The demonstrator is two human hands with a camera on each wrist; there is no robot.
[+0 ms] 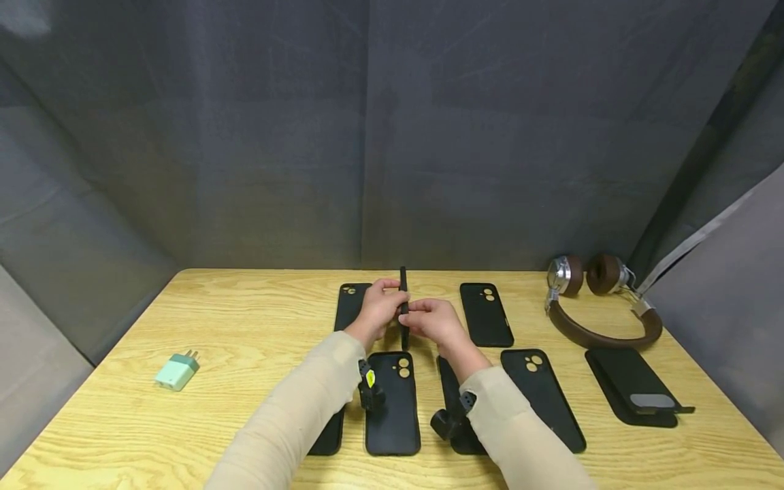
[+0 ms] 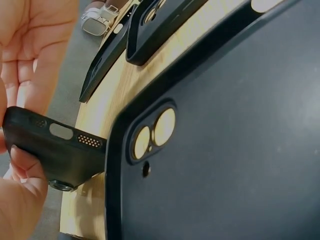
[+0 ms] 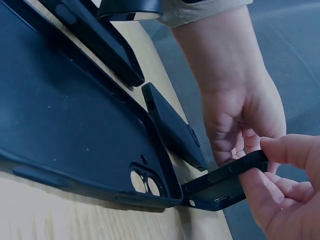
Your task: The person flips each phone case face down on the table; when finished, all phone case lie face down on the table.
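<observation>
Between both hands a black phone case (image 1: 403, 327) stands on its edge, seen edge-on from the head. My left hand (image 1: 381, 309) grips its left side near the top, and my right hand (image 1: 436, 323) pinches its right side. The left wrist view shows an oval port opening and small speaker holes in the short edge of this case (image 2: 75, 155). In the right wrist view its raised rim (image 3: 225, 172) faces the camera. Another black case (image 1: 350, 306) lies partly behind the left hand. A case with two camera holes (image 1: 392, 415) lies flat in front of the hands.
More black cases lie at the back (image 1: 486, 316), at the right (image 1: 545, 401) and under the right forearm. Far right are brown headphones (image 1: 603, 340) and a black case with a grey oval (image 1: 637, 381). A mint plug adapter (image 1: 177, 372) sits at left.
</observation>
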